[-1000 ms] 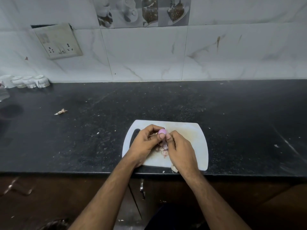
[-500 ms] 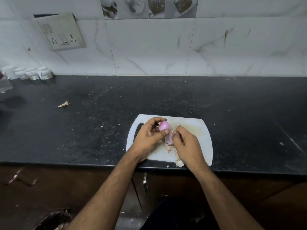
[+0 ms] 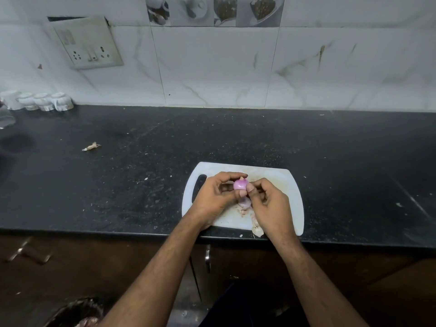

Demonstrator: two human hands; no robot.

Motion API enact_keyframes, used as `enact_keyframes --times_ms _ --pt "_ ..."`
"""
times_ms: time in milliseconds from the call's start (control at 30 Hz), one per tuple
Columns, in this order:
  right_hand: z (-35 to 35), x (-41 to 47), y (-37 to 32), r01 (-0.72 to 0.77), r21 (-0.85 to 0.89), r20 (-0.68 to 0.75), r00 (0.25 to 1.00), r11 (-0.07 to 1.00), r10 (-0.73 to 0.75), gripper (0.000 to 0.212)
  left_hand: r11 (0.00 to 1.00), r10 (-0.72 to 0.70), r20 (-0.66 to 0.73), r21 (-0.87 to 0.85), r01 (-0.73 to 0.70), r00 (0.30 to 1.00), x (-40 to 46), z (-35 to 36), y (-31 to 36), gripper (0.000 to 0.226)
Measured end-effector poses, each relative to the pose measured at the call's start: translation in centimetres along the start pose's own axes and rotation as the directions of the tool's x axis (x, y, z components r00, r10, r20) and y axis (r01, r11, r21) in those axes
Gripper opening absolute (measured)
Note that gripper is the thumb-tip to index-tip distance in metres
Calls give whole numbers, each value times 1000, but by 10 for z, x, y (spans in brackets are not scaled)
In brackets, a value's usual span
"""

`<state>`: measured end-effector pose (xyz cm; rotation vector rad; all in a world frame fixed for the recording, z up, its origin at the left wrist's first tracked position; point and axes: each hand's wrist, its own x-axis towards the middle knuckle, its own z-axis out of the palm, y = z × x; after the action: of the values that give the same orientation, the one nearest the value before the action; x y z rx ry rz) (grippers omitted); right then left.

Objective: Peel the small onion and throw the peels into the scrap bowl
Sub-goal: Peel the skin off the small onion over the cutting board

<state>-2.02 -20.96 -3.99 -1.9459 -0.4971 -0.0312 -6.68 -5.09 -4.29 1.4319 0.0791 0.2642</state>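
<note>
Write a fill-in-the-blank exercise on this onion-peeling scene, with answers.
1. Both hands hold the onion above a white cutting ____.
2. The left hand grips the onion; the ____ hand's fingertips pinch at its skin.
3. Loose peels lie on the board near the counter's ____ edge.

Missing words: board; right; front

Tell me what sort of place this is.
Most likely a home kitchen: a dark stone counter backed by marble-look wall tiles, a white cutting board where two hands peel a small onion, and upturned cups by the wall.
</note>
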Motion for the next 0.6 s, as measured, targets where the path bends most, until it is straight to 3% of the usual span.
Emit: enact_keyframes --times_ms 100,200,367,600 --pt "2 2 2 -1 -97 40 999 995 5 33 1000 -1 -52 -26 0 999 0 0 2 53" --pt "6 0 1 36 -134 50 998 990 -30 46 999 20 -51 26 -19 998 -2 0 3 35" --pt "1 -1 -3 11 -8 -57 998 1000 -11 19 994 23 33 109 -27 999 -4 0 4 29" --pt "-7 -2 -2 63 119 -47 997 991 -58 5 991 17 103 128 -30 995 -3 -2 4 31"
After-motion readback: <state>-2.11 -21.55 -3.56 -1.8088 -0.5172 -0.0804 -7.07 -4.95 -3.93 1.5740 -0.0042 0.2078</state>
